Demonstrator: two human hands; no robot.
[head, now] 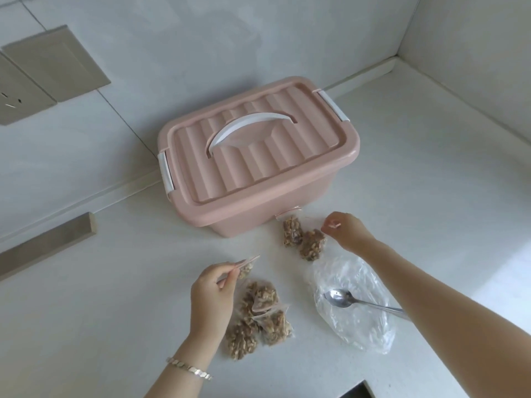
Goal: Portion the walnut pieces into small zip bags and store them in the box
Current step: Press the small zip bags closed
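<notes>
A pink storage box (pixel 301 202) with a ribbed lid and a white handle (pixel 250 126) stands shut at the back of the white counter. My left hand (pixel 211 294) pinches the top of a small zip bag of walnut pieces (pixel 245 268) just above the counter. Below it lies a pile of several filled zip bags (pixel 258 317). My right hand (pixel 347 229) pinches the pink strip of another filled zip bag (pixel 311 244), which lies beside one more bag (pixel 291 232) in front of the box.
A crumpled, empty clear plastic bag (pixel 353 311) lies at the right with a metal spoon (pixel 342 298) on it. Wall sockets (pixel 17 96) are at the upper left. A dark opening (pixel 356 392) shows at the counter's bottom edge.
</notes>
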